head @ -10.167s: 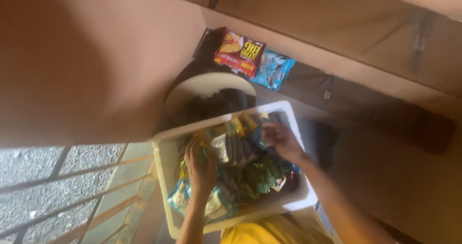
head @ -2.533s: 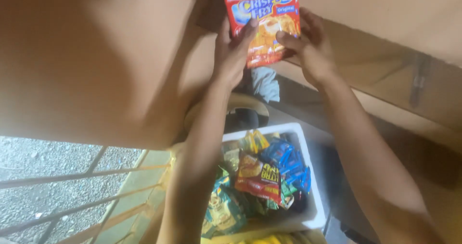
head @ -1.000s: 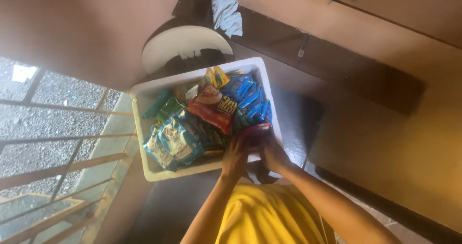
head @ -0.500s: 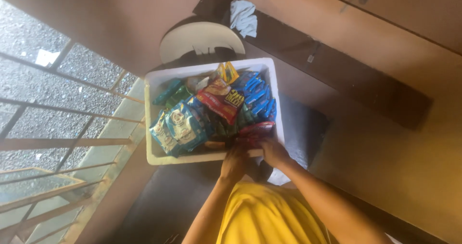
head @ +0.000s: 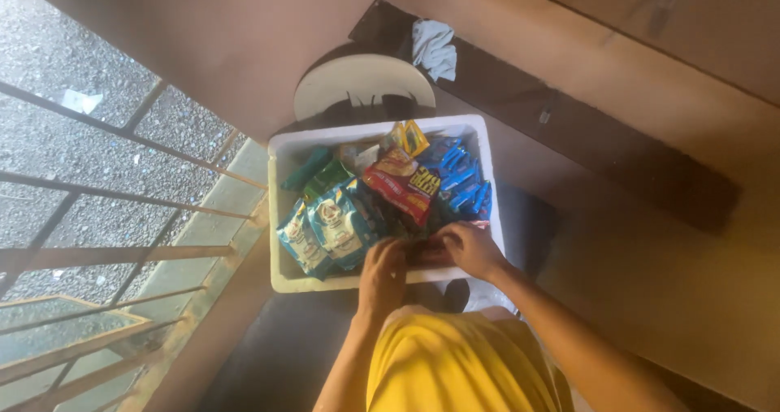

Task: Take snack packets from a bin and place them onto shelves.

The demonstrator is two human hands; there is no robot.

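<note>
Both my hands are down at the near edge of the white crate (head: 280,217), close together over a dark red packet (head: 428,252) that lies against the near wall. My left hand (head: 383,270) rests with fingers curled on the packet's left end, and my right hand (head: 470,248) covers its right end; whether either one actually has it pinched I cannot tell, since the fingers hide the contact. Going by how things lie, the sorting looks barely begun or midway at most: the crate is full of snack packets. A large red and yellow packet (head: 402,186) lies on top near the middle, blue packets (head: 460,176) are heaped at the far right, teal and white bags (head: 331,225) crowd the near left, and a couple of green ones (head: 318,175) sit at the far left corner. Nothing lies outside the crate that I can see. Just beyond its far wall stands a round cream stool top (head: 361,83), and farther right a crumpled pale cloth (head: 434,46) rests on a dark ledge (head: 569,127). To the left run metal window bars (head: 106,258) over gravel.
</note>
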